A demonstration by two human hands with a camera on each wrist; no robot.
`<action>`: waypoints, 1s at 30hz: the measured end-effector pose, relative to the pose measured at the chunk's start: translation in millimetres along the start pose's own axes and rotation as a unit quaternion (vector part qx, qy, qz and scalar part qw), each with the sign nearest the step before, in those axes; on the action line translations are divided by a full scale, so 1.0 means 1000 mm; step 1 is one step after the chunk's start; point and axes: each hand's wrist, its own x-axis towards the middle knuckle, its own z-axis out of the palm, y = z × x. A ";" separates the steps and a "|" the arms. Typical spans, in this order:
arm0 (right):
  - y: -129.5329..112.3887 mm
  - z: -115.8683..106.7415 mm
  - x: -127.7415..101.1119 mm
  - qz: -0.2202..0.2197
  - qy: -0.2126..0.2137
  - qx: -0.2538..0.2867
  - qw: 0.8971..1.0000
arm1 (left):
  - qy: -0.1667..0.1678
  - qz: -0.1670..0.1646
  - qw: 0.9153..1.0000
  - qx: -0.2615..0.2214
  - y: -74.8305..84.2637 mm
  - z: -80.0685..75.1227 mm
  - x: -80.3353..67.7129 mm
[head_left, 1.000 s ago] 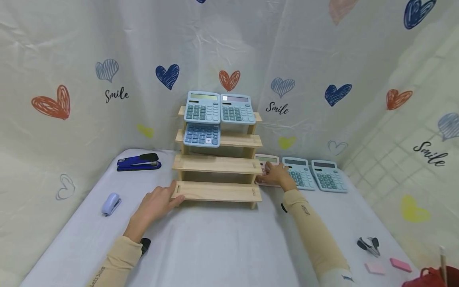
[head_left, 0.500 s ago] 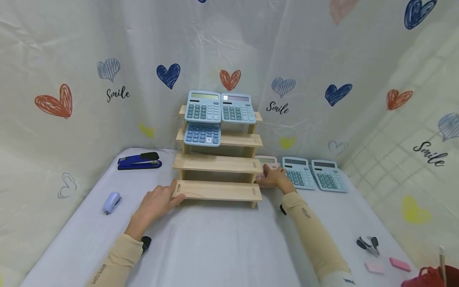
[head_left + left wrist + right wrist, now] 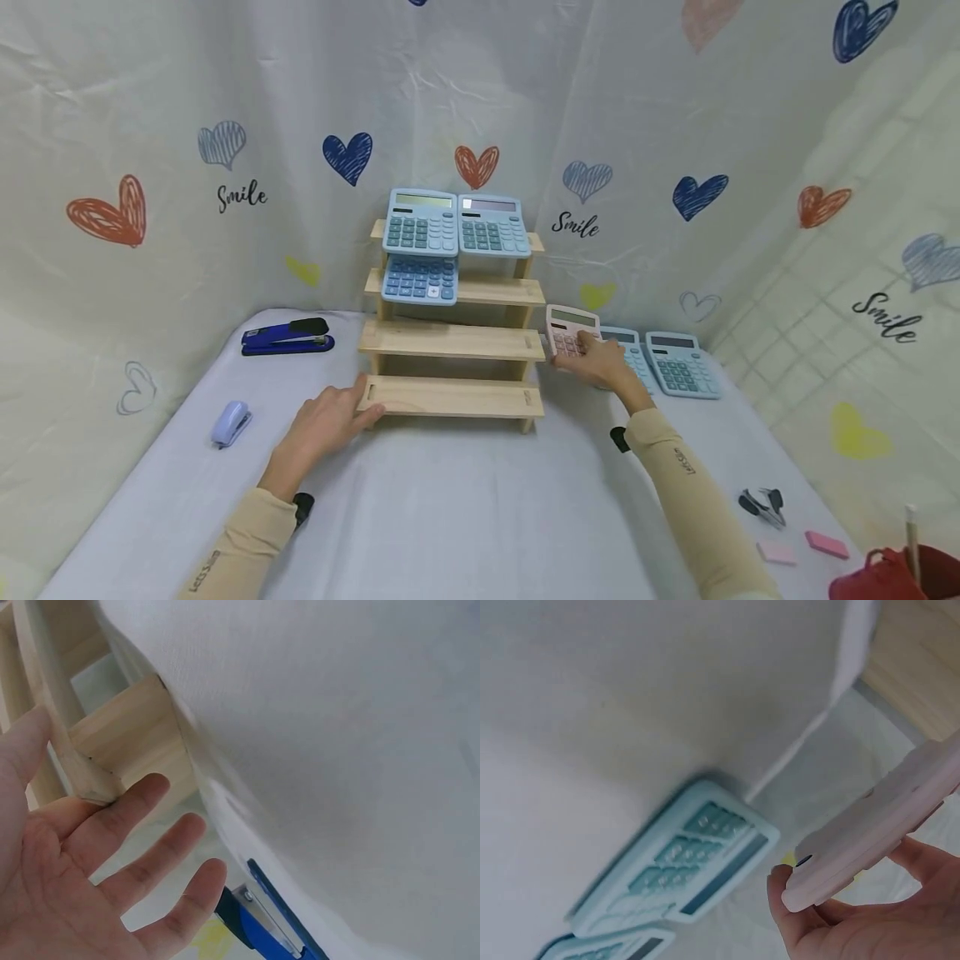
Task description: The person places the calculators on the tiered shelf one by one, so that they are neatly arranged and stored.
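Note:
A pale pink calculator [image 3: 562, 335] is raised and tilted to the right of the wooden tiered shelf rack [image 3: 454, 342]. My right hand [image 3: 606, 367] holds it by its edge; in the right wrist view the calculator's back [image 3: 862, 821] shows, off the table. My left hand [image 3: 322, 423] holds the left end of the rack's lowest board [image 3: 454, 398] between thumb and index finger, the other fingers spread straight in the left wrist view. Two light blue calculators [image 3: 420, 225] stand on the top tier, and a bluer one [image 3: 418, 282] is below on the second tier.
Right of the rack lie two light blue calculators [image 3: 681, 367], one partly behind my hand. A blue stapler [image 3: 287, 337] and small lilac stapler [image 3: 231, 423] lie left. Front right are a staple remover [image 3: 763, 507], pink erasers [image 3: 827, 544] and a red pouch [image 3: 877, 575].
My right hand has lifted the pink calculator from the table and tilted it, moving slightly up and right. The left hand stays at the rack's lowest board.

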 end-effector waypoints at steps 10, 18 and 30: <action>-0.001 -0.035 -0.019 -0.002 0.010 0.002 1.000 | 0.005 0.002 1.000 -0.006 -0.001 0.000 -0.001; -0.021 -0.047 -0.039 -0.014 0.025 0.023 0.999 | 0.005 0.003 1.000 -0.010 0.000 0.001 -0.002; -0.067 -0.054 -0.056 -0.060 0.044 0.032 0.997 | 0.007 0.008 1.000 -0.004 0.000 0.001 -0.001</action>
